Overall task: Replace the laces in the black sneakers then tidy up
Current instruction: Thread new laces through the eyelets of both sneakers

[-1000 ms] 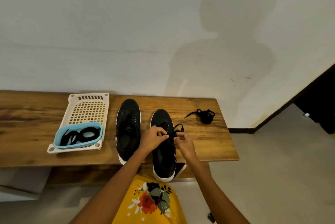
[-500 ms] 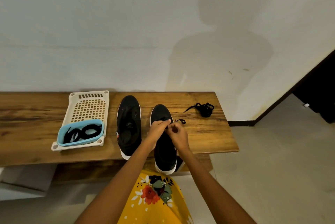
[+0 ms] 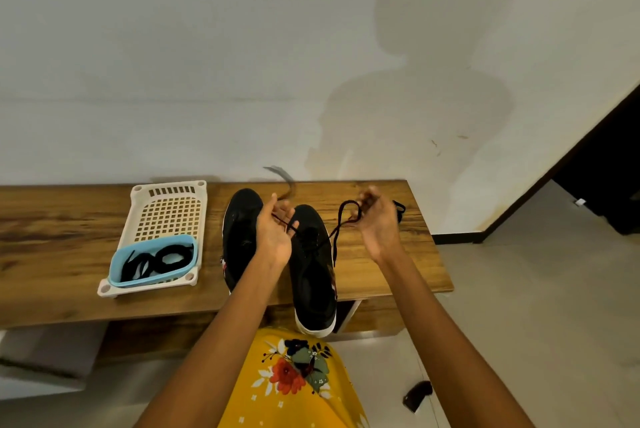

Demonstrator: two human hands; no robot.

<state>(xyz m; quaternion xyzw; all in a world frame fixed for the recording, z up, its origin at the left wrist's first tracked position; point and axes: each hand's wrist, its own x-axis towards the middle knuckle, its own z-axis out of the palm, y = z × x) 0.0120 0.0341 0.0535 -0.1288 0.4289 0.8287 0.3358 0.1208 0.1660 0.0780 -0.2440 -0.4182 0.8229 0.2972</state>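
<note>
Two black sneakers stand side by side on the wooden bench (image 3: 69, 219): the left sneaker (image 3: 239, 237) and the right sneaker (image 3: 313, 275), whose heel overhangs the front edge. A black lace (image 3: 341, 219) runs from the right sneaker's eyelets out to both sides. My left hand (image 3: 275, 230) is raised palm up over the gap between the shoes and pinches one end, which blurs upward. My right hand (image 3: 375, 219) is lifted to the right of the shoe and grips the other end, which forms a loop.
A white perforated tray (image 3: 166, 209) sits at the left with a blue tub (image 3: 152, 284) of coiled black laces inside it. Another black lace bundle (image 3: 399, 208) lies mostly hidden behind my right hand. A wall stands behind the bench, and a dark doorway opens at right.
Both hands left the middle of the right sneaker and spread apart and upward, drawing the two lace ends out to the sides.
</note>
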